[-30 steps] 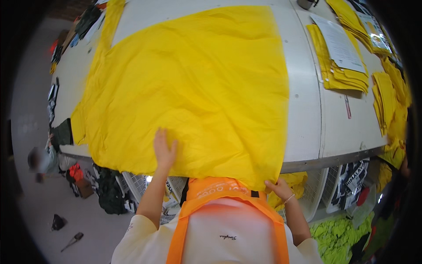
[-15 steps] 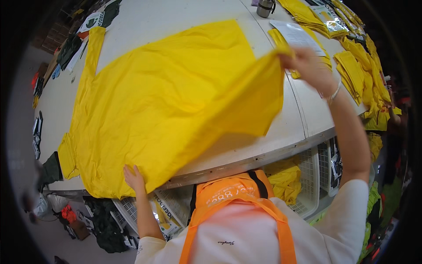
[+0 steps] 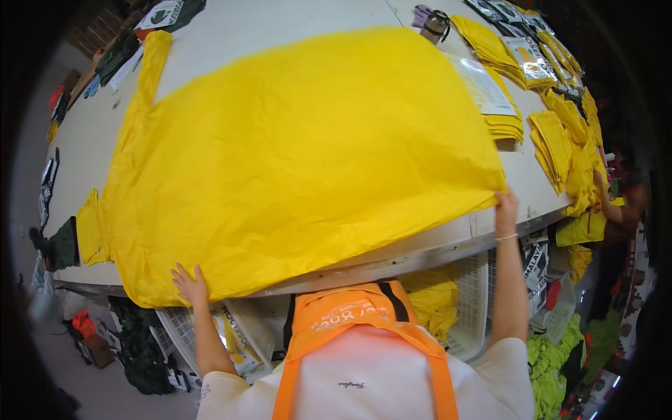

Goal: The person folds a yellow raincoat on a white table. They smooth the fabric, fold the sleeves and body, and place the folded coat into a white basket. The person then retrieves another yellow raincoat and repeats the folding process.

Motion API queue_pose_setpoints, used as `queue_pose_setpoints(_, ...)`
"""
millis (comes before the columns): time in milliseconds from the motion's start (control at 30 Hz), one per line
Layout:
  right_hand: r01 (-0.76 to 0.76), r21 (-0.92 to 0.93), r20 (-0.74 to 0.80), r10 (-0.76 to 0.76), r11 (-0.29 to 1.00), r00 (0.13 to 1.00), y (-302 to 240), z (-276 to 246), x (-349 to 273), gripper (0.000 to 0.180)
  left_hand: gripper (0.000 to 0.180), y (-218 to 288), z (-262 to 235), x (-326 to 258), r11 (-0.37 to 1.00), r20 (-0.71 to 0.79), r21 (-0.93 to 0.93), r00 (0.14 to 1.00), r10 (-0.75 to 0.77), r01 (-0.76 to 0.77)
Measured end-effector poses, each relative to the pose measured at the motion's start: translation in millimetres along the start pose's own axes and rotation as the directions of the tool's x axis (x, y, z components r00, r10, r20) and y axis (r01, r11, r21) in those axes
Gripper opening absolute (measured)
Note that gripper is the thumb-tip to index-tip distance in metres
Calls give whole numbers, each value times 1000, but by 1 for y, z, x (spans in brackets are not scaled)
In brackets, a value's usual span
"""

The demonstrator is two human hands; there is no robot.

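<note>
A large yellow cloth (image 3: 301, 154) lies spread across a long white table (image 3: 231, 28), covering most of its width and hanging a little over the near edge. The left hand (image 3: 189, 283) rests flat on the cloth's near left corner, fingers spread open and pressing down at the table edge. The right hand (image 3: 505, 208) is at the cloth's near right corner; its fingers curl over the hem and seem to pinch it, though the grip itself is too small to see clearly. The person wears a white shirt with orange straps (image 3: 364, 329) over the shoulders.

To the right of the cloth, stacks of folded yellow fabric (image 3: 553, 140) sit on the table, with a sheet of paper (image 3: 486, 87) just beside the cloth's far right edge and a metal flask (image 3: 435, 24) near the far corner. A small folded yellow piece (image 3: 89, 227) lies at the left end. White plastic baskets (image 3: 469, 308) stand under the table, one holding yellow fabric. Another person (image 3: 616, 210) stands at the far right
</note>
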State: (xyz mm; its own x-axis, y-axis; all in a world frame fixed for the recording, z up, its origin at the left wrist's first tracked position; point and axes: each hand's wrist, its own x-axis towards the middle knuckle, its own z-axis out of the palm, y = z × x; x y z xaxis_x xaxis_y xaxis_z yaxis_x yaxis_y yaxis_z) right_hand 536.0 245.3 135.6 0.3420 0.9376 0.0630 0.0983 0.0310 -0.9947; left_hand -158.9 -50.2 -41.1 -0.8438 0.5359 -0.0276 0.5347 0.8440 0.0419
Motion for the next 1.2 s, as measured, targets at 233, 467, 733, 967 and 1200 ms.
queue_pose_setpoints(233,-204,-199,22,212,958,977,150,-58,-25,23,71,-7,-14,1,995,69,91,997,23,-29)
queue_pose_setpoints(467,-145,-791,75,329,594,941,100,-65,-38,9,75,39,-61,25,944,192,329,978,-80,13)
queue_pose_setpoints(733,-338,-43,501,313,940,807,31,-53,7,6,56,378,-80,-6,602,-148,-196,631,762,-774)
queue_pose_setpoints(967,-557,-484,461,738,675,493,53,-107,23,16,70,503,-26,-50,621,17,-57,621,784,-782)
queue_pose_setpoints(1200,39,-515,407,205,856,890,106,31,135,44,54,590,-49,-54,483,-104,-223,513,852,-847)
